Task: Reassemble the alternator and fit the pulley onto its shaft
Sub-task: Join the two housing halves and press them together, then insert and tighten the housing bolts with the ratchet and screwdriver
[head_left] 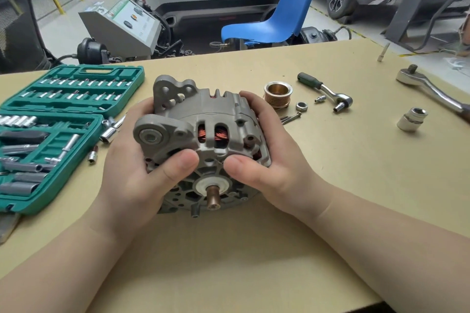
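From the head view, the person holds the alternator (203,140) between both hands just above the table (356,160), tilted so that its bare shaft (213,198) points toward the camera. The left hand (132,160) wraps the side with the mounting lugs, fingers curled behind the housing and thumb pressed on the front face; the right hand (267,150) mirrors it on the other side, fingers over the rear half and thumb on the front cover. This two-sided squeeze looks meant to press the two housing halves together along their seam, and the shaft end faces the person probably so the fit can be checked. Copper windings show through the housing slots. The pulley (277,95) stands on the table just beyond the right hand, apart from the alternator, with the nut (301,106) near it and long bolts (291,117) lying beside the hand, so the housing appears not yet bolted and the pulley not yet fitted. A small ratchet (328,91), a large ratchet (432,91) and a big socket (412,119) lie within reach to the right, and the open green socket case (61,129) sits to the left.
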A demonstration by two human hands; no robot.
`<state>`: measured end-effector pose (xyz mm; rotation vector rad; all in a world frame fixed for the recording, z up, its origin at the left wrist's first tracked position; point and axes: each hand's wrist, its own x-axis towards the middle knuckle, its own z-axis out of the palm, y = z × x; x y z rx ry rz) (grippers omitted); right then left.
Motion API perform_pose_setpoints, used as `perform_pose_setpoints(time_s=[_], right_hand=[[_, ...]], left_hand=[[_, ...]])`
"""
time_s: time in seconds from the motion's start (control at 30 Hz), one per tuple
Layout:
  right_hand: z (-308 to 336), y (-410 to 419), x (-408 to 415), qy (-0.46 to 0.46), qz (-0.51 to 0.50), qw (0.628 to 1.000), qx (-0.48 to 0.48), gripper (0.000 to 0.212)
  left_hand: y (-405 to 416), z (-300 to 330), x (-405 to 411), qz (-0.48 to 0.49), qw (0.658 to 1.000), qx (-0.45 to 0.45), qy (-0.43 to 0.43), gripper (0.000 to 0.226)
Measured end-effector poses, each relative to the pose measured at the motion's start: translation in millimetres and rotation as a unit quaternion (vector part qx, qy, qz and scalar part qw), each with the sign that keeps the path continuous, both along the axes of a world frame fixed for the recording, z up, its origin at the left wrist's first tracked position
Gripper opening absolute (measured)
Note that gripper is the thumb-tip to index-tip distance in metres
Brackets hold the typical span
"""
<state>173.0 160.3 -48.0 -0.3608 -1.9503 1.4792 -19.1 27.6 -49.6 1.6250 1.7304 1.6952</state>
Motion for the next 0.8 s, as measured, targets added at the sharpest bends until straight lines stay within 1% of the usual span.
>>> perform_pose_setpoints(time_s=[0.1,0.23,0.3,0.33,0.37,0.4,0.47,0.5,0.53,0.57,0.6,0.63,0.67,0.7,0.8], right_hand=[[0,2,-1,-0.018,0.007,1.000,-0.004,0.097],[1,7,1,-0.041,0.055,0.998,-0.011,0.104],[7,15,7,-0.059,0.095,0.994,-0.015,0.101],[14,23,11,-0.076,0.103,0.992,0.000,0.096],[23,33,15,-0.090,0.094,0.991,0.023,0.085],[32,45,19,-0.089,0.067,0.993,0.044,0.070],[50,70,25,-0.079,-0.033,0.993,0.078,0.032],[56,84,27,-0.108,-0.093,0.981,0.133,0.016],[60,98,29,-0.172,-0.145,0.951,0.214,0.007],[61,111,28,-0.256,-0.177,0.903,0.295,0.010],[58,120,27,-0.336,-0.183,0.854,0.354,0.012],[54,125,27,-0.385,-0.176,0.821,0.384,0.014],[49,127,26,-0.404,-0.164,0.807,0.398,0.014],[43,128,26,-0.400,-0.149,0.807,0.408,0.013],[28,129,26,-0.361,-0.117,0.824,0.420,0.010]], left_hand=[[0,1,-4,0.011,1.000,-0.009,0.026,0.098],[-1,1,-3,0.019,0.999,-0.010,0.026,0.098],[-2,0,-1,0.022,0.999,-0.010,0.024,0.098],[-2,1,-1,0.023,0.999,-0.010,0.023,0.096],[-2,1,0,0.025,0.999,-0.009,0.025,0.094],[-2,2,0,0.029,0.999,-0.009,0.028,0.091],[-2,2,1,0.033,0.999,-0.012,0.024,0.093],[-2,2,2,0.032,0.999,-0.014,0.020,0.095],[-2,2,2,0.032,0.999,-0.014,0.019,0.095],[-2,3,3,0.033,0.999,-0.014,0.020,0.094],[-1,3,3,0.034,0.999,-0.014,0.021,0.093],[-1,3,3,0.034,0.999,-0.014,0.019,0.094],[-1,3,3,0.033,0.999,-0.015,0.018,0.095],[-2,2,2,0.033,0.999,-0.017,0.019,0.097],[-2,-2,-2,0.033,0.999,-0.021,0.014,0.100]])
